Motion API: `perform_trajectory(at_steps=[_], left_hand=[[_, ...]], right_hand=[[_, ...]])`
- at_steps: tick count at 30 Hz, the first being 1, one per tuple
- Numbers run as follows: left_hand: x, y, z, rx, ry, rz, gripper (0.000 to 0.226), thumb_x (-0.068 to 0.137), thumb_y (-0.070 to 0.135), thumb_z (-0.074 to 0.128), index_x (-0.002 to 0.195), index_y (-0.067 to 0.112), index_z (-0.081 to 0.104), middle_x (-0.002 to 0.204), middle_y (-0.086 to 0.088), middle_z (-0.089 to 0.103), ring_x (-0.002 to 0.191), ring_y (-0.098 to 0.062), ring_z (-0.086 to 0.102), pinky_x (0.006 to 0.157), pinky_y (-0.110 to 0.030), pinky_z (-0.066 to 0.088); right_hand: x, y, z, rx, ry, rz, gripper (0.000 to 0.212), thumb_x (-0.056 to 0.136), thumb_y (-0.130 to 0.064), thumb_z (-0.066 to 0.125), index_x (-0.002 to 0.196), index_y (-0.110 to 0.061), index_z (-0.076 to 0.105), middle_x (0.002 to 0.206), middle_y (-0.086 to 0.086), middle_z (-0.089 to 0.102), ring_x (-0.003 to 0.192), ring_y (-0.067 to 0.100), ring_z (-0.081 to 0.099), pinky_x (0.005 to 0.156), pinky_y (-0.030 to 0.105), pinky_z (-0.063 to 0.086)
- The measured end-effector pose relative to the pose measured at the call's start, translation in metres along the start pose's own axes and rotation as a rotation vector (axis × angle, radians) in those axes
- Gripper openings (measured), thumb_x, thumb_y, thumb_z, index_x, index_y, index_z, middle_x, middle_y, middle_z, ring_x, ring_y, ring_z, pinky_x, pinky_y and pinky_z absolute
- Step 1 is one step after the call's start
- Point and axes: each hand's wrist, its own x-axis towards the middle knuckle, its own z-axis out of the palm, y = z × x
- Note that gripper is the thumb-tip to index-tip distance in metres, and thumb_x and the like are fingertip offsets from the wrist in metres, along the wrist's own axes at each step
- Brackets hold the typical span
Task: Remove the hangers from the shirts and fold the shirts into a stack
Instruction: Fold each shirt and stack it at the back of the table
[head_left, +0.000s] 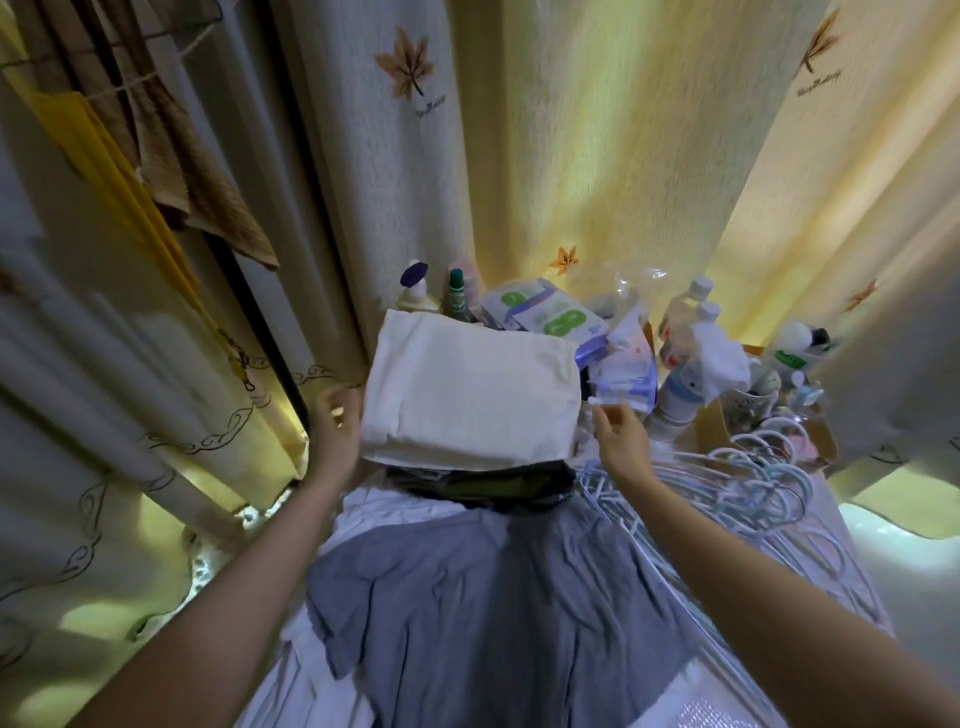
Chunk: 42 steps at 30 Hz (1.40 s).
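The left hand and right hand, seemingly loose and empty, flank the white shirt on the stack; the grey shirt needs folding next.

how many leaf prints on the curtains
4 leaf prints: large brown leaf upper centre, small orange leaf lower centre, brown leaf top right, small leaf far right. Folds may hide more.
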Motion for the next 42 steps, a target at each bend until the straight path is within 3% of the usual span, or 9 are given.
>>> perform_trajectory(at_steps=[3,8,12,16,20,25,31,37,42], left_hand=[[-0.041,-0.047,0.001,0.162,0.113,-0.210,0.024,0.096,0.011,0.047,0.102,-0.011,0.052,0.104,-0.034,0.058,0.100,-0.044,0.056,0.073,-0.041,0.039],[-0.093,-0.073,0.039,0.490,-0.490,0.225,0.016,0.083,-0.006,0.057,0.092,-0.002,0.070,0.099,-0.018,0.068,0.099,-0.030,0.062,0.086,-0.035,0.046],[-0.097,-0.053,0.072,0.670,-0.616,0.439,0.033,0.092,0.013,0.054,0.124,0.008,0.060,0.124,-0.012,0.058,0.113,-0.026,0.054,0.093,-0.035,0.043],[-0.092,-0.046,0.088,0.893,-0.640,0.255,0.037,0.093,0.035,0.055,0.125,0.016,0.058,0.128,-0.010,0.058,0.115,-0.027,0.056,0.090,-0.033,0.048],[-0.090,-0.042,0.080,0.627,-0.595,0.227,0.021,0.088,0.032,0.065,0.097,0.015,0.073,0.107,-0.010,0.066,0.099,-0.026,0.062,0.078,-0.027,0.048],[-0.082,-0.038,0.052,0.368,-0.552,0.193,0.014,0.089,0.011,0.061,0.079,0.002,0.064,0.079,-0.016,0.063,0.078,-0.022,0.056,0.065,-0.026,0.036],[-0.079,-0.033,0.008,0.269,-0.444,0.226,0.015,0.090,0.003,0.059,0.098,-0.003,0.071,0.095,-0.001,0.066,0.088,-0.011,0.058,0.069,-0.003,0.038],[-0.088,-0.025,-0.024,0.381,-0.753,0.227,0.013,0.084,0.014,0.070,0.085,0.016,0.057,0.075,0.002,0.058,0.069,-0.007,0.053,0.068,-0.025,0.041],[-0.124,-0.059,-0.035,0.432,-0.960,0.167,0.032,0.071,-0.003,0.075,0.080,0.018,0.052,0.077,0.005,0.057,0.071,-0.008,0.052,0.067,-0.019,0.042]], right_hand=[[-0.023,0.049,-0.007,-0.140,0.003,0.042,0.016,0.094,-0.012,0.052,0.097,0.003,0.057,0.098,0.023,0.063,0.090,0.034,0.059,0.069,0.031,0.037],[-0.046,0.092,0.000,-0.476,-0.274,0.011,0.020,0.088,-0.008,0.054,0.104,0.000,0.062,0.105,0.021,0.067,0.100,0.033,0.062,0.077,0.034,0.045],[-0.042,0.091,0.006,-0.543,-0.234,0.050,0.023,0.091,-0.024,0.056,0.101,-0.005,0.062,0.102,0.020,0.067,0.096,0.034,0.062,0.076,0.036,0.048],[-0.035,0.094,0.009,-0.557,-0.302,0.116,0.032,0.091,-0.034,0.059,0.095,-0.003,0.058,0.103,0.022,0.065,0.096,0.034,0.062,0.070,0.033,0.043],[-0.034,0.094,0.006,-0.518,-0.348,0.082,0.025,0.087,-0.032,0.065,0.090,-0.007,0.063,0.093,0.015,0.066,0.090,0.030,0.062,0.065,0.028,0.040],[-0.045,0.094,-0.003,-0.463,-0.305,-0.070,0.022,0.079,-0.011,0.065,0.068,-0.013,0.047,0.071,0.015,0.054,0.071,0.025,0.052,0.062,0.034,0.036],[-0.061,0.076,-0.022,-0.229,-0.335,-0.199,0.040,0.078,-0.002,0.064,0.062,-0.018,0.030,0.058,0.001,0.031,0.058,0.015,0.030,0.054,0.032,0.024],[-0.087,0.052,-0.054,-0.241,-0.562,-0.378,0.038,0.071,0.006,0.062,0.064,-0.020,0.035,0.060,-0.005,0.036,0.057,0.009,0.033,0.054,0.026,0.027],[-0.135,0.093,-0.058,-0.461,-0.765,-0.423,0.033,0.070,0.003,0.059,0.066,-0.022,0.037,0.067,-0.002,0.043,0.063,0.014,0.036,0.055,0.021,0.029]])
